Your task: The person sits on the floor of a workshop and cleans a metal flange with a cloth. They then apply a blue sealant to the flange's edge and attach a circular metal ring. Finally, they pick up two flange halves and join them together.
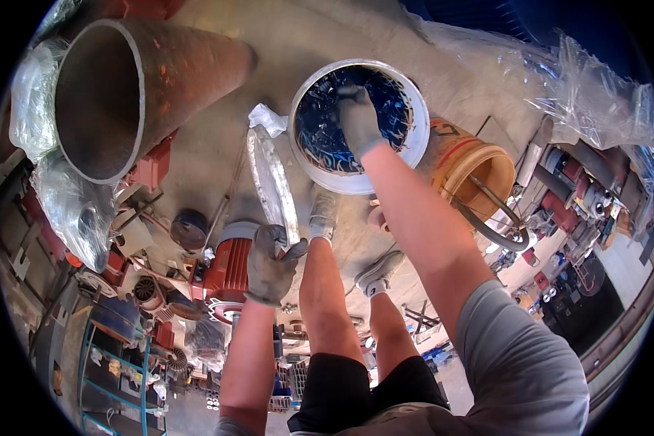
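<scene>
Right hand (357, 116) gloved, sunk in white bucket (309, 156) on floor, fingers closed on dark blue scraps (320, 131). Left hand (270, 261) grips bucket lid (272, 185) on edge, held aside so opening is free.

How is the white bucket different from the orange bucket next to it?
The white bucket has dark blue bits inside and the right hand reaching in; the orange bucket holds a curved grey hose. The white bucket's opening looks wider than the orange bucket's. Both are round, open-topped and lidless.
</scene>
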Tool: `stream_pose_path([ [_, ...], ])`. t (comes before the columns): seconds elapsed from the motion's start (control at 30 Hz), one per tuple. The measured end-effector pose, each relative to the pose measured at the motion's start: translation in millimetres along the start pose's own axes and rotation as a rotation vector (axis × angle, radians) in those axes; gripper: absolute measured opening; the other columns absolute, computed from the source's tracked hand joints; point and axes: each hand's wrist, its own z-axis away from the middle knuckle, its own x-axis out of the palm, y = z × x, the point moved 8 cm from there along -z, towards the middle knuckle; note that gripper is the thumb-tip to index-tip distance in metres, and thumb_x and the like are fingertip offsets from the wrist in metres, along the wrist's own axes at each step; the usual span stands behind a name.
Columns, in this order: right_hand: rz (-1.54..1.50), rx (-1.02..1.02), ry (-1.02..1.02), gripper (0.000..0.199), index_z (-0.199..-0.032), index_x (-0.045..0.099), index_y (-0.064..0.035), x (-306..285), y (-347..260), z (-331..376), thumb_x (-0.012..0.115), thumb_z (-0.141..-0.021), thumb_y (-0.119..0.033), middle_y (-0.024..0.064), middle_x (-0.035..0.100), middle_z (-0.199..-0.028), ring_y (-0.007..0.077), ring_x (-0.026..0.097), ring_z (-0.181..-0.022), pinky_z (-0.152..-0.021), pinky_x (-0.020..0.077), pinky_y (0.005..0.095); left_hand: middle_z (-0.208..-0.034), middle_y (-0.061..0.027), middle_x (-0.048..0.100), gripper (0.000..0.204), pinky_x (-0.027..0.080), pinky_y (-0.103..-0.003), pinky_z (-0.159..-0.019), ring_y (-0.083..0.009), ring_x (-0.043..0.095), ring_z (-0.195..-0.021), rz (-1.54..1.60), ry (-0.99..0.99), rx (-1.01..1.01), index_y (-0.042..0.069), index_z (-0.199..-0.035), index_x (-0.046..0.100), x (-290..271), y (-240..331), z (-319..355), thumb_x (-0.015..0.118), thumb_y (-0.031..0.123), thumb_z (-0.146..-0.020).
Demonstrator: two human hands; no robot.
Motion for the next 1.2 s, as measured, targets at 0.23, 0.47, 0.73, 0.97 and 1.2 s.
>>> stream_pose_path([
  [0.23,-0.504,-0.025,-0.12,0.028,-0.118,0.062,-0.0121,-64,-17,109,0.053,-0.095,0.0,0.0088,0.068,-0.106,0.0165,0.055,-0.061,-0.054,0.04,0.0301,-0.093,-0.0124,0.069,0.039,0.055,-0.04,-0.077,-0.0271,0.068,-0.086,-0.133,0.046,0.155,0.003,-0.106,0.063,6,55,-20,0.092,0.014,-0.082],
  [0.47,-0.755,-0.145,-0.29,0.026,-0.122,0.068,-0.0155,-123,-43,189,0.054,-0.101,-0.02,0.0161,0.049,-0.166,0.0167,0.052,-0.059,-0.056,0.0387,0.0305,-0.104,-0.0187,0.069,0.03,0.054,-0.053,-0.086,-0.0426,0.067,-0.099,-0.485,-0.002,0.406,0.004,-0.106,0.066,48,134,-45,0.083,0.012,-0.083],
  [0.73,-0.915,-0.083,-0.204,0.024,-0.117,0.065,-0.0084,-197,-40,264,0.054,-0.095,-0.012,0.0214,0.042,-0.17,0.0189,0.054,-0.064,-0.059,0.0429,0.0295,-0.114,-0.019,0.071,0.033,0.057,-0.048,-0.092,-0.0381,0.069,-0.107,-0.904,-0.201,0.482,0.004,-0.115,0.067,157,181,-55,0.077,0.025,-0.092],
  [0.97,-0.855,-0.04,-0.107,0.023,-0.113,0.065,-0.0084,-267,-6,368,0.053,-0.094,-0.008,0.023,0.043,-0.168,0.0159,0.053,-0.06,-0.057,0.0432,0.0267,-0.122,-0.0169,0.072,0.03,0.058,-0.046,-0.096,-0.0339,0.072,-0.114,-1.162,-0.241,0.417,0.007,-0.126,0.066,223,176,-50,0.063,0.022,-0.1],
  [1.2,-0.945,0.023,-0.069,0.02,-0.112,0.064,-0.0077,-367,41,517,0.051,-0.097,-0.005,0.0195,0.053,-0.161,0.0125,0.052,-0.065,-0.06,0.0437,0.0275,-0.129,-0.0209,0.069,0.054,0.053,-0.047,-0.106,-0.0375,0.065,-0.123,-1.369,-0.269,0.503,0.003,-0.137,0.065,225,143,3,0.079,0.025,-0.09],
])
